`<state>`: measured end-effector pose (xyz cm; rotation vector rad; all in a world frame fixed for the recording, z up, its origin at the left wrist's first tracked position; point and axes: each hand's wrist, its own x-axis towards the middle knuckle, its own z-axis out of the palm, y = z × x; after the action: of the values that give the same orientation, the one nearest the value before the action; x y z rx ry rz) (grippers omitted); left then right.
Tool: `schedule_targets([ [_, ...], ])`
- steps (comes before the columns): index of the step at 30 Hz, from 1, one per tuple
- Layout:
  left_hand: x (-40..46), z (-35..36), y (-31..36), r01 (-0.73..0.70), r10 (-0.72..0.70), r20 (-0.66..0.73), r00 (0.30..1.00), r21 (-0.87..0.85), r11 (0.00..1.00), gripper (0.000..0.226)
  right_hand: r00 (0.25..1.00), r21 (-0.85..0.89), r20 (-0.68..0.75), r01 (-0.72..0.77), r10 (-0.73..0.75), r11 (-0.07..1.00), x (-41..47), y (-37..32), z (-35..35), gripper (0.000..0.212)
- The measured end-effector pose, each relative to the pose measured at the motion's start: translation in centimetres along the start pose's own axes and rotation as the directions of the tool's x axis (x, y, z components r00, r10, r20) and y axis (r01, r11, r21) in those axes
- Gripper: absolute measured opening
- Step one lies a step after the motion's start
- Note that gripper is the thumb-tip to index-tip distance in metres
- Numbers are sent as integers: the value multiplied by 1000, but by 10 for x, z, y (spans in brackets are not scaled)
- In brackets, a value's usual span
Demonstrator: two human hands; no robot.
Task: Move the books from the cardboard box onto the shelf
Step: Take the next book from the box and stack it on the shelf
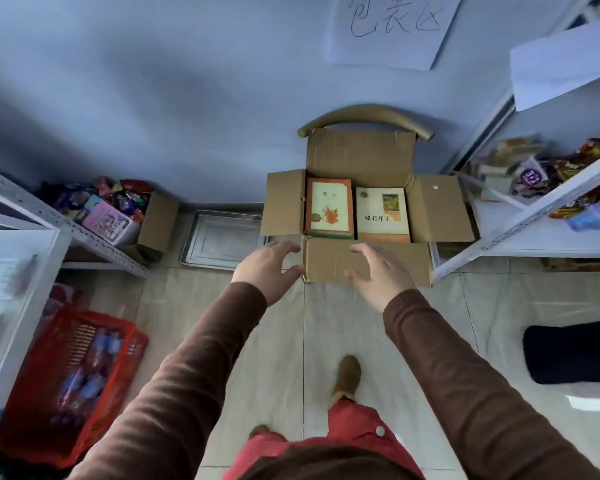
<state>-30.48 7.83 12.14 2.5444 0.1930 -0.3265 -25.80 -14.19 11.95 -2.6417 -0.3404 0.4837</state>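
Observation:
An open cardboard box (440, 209) sits on a chair against the wall, flaps spread outward. Inside lie two stacks of books side by side: an orange-bordered book (329, 207) tops the left stack and a cream book with black characters (381, 210) tops the right. My left hand (267, 268) reaches forward at the box's near left corner, fingers apart and empty. My right hand (378, 271) hovers over the near flap, fingers spread, holding nothing. A white metal shelf (534, 216) stands to the right of the box.
The right shelf holds snack packets (568, 174). Another white shelf (59, 220) on the left carries a box of packets. A metal tray (222, 237) lies on the floor left of the chair. A red basket (70, 372) sits lower left, a dark cushion (572, 355) lower right.

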Motion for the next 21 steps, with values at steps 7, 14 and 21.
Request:
schedule_targets([
  [7, 94, 35, 36, 59, -59, 66, 996, 15, 998, 52, 995, 101, 95, -9, -1, 995, 102, 58, -18, 54],
  [14, 185, 65, 27, 107, -105, 116, 988, -15, 994, 52, 968, 198, 211, -181, 138, 963, 203, 86, 9, 58],
  [21, 262, 106, 1, 186, -178, 174, 969, -29, 982, 56, 879, 268, 345, -427, 328, 863, 287, 106, 54, 65],
])
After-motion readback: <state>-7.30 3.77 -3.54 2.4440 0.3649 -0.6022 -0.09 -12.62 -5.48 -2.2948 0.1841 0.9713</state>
